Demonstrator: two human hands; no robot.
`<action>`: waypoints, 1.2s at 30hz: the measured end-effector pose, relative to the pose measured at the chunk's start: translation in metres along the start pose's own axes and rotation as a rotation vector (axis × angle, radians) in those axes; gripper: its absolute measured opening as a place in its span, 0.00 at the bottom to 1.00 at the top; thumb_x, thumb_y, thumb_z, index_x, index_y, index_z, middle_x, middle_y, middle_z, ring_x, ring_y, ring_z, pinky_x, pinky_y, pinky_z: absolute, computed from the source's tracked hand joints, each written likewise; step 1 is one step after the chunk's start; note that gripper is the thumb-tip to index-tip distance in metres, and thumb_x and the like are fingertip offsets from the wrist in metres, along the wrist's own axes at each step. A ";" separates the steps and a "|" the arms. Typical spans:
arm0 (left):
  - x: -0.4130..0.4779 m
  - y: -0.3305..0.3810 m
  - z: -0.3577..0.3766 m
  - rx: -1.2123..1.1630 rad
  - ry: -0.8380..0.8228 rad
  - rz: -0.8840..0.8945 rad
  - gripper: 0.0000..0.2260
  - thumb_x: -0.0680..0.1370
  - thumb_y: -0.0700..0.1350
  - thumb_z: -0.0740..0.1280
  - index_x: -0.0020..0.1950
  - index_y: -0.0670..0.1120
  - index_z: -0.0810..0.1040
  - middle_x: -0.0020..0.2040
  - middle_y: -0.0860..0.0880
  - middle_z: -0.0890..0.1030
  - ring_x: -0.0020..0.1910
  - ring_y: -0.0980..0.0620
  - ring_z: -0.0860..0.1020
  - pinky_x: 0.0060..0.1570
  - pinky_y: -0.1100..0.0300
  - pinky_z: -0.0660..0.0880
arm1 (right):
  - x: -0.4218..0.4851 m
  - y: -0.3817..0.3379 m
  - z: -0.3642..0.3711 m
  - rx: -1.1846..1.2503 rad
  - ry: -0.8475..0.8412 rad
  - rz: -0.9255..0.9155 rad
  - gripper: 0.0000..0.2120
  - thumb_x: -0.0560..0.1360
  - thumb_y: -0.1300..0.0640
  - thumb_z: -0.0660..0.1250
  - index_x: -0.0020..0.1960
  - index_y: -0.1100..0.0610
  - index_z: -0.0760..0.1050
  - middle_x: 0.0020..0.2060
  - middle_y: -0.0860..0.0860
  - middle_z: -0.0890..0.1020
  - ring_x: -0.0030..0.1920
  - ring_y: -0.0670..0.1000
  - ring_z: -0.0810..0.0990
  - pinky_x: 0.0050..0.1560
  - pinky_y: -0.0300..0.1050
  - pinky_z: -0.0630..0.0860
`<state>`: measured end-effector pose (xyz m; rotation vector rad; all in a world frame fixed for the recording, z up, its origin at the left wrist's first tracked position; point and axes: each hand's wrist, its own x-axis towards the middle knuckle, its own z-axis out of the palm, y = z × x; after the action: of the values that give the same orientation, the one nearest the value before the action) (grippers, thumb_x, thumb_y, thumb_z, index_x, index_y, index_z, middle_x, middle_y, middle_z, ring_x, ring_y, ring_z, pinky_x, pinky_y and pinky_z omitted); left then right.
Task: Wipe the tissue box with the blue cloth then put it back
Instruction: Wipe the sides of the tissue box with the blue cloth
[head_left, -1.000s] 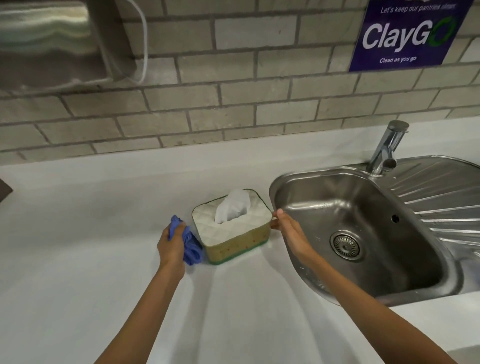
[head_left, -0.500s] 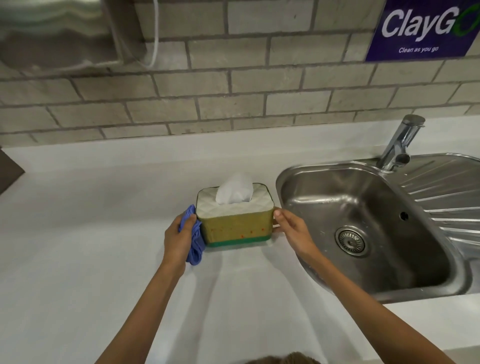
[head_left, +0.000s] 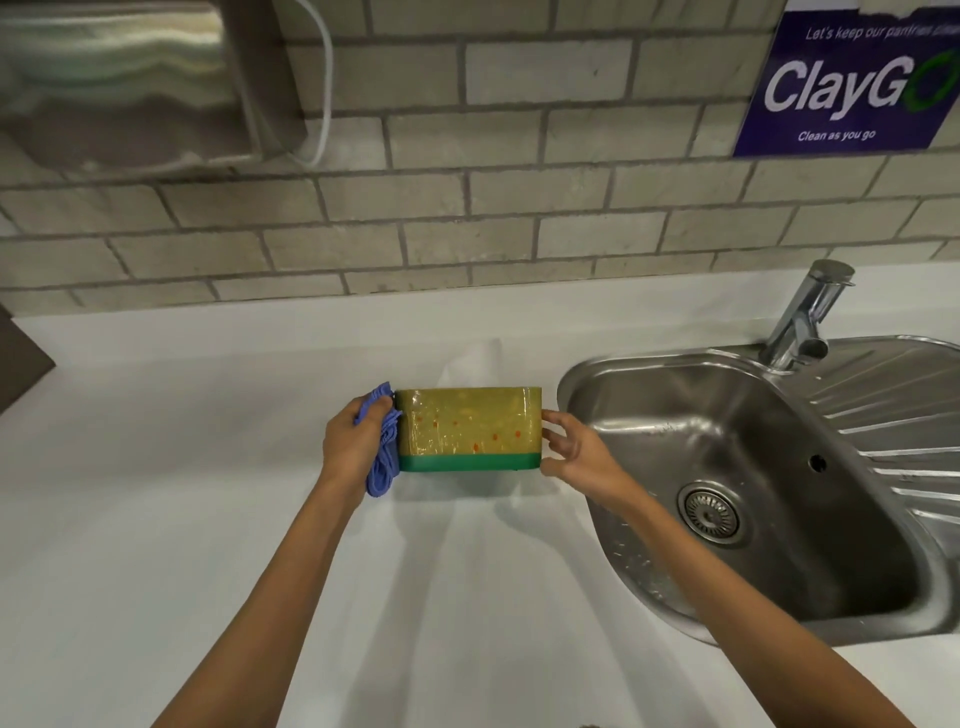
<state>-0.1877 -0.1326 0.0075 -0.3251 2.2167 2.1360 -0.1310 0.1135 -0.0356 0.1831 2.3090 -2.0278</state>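
Lifted since before, tissue box (head_left: 467, 428) lies sideways, left-right.

Both forearms are bare to the frame's lower edge, no sleeves in sight; left hand (head_left: 349, 448) and right hand (head_left: 577, 460) wear nothing

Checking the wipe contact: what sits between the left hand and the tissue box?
In the head view, the blue cloth is bunched between the left hand and the tissue box.
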 end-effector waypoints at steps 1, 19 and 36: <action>0.003 0.002 0.001 -0.001 0.000 -0.005 0.08 0.78 0.44 0.64 0.54 0.44 0.77 0.41 0.48 0.79 0.46 0.46 0.77 0.50 0.53 0.74 | 0.003 -0.001 -0.002 -0.015 -0.033 -0.014 0.33 0.68 0.76 0.65 0.69 0.59 0.62 0.64 0.52 0.71 0.67 0.54 0.71 0.47 0.36 0.77; 0.020 0.003 0.020 0.202 0.000 0.135 0.12 0.77 0.45 0.65 0.59 0.45 0.79 0.47 0.47 0.81 0.46 0.48 0.78 0.54 0.55 0.75 | 0.067 -0.011 -0.014 -0.479 -0.068 -0.046 0.56 0.60 0.62 0.80 0.76 0.51 0.48 0.68 0.53 0.63 0.43 0.48 0.75 0.49 0.47 0.78; -0.021 -0.013 0.036 0.952 0.031 0.754 0.20 0.77 0.43 0.65 0.68 0.42 0.72 0.68 0.41 0.74 0.68 0.38 0.70 0.66 0.44 0.67 | 0.042 -0.001 -0.010 -0.416 -0.043 -0.248 0.48 0.56 0.60 0.81 0.68 0.55 0.57 0.64 0.50 0.71 0.67 0.49 0.69 0.68 0.50 0.69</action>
<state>-0.1683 -0.0951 -0.0032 0.6020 3.3493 0.9070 -0.1723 0.1251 -0.0383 -0.1755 2.7720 -1.5600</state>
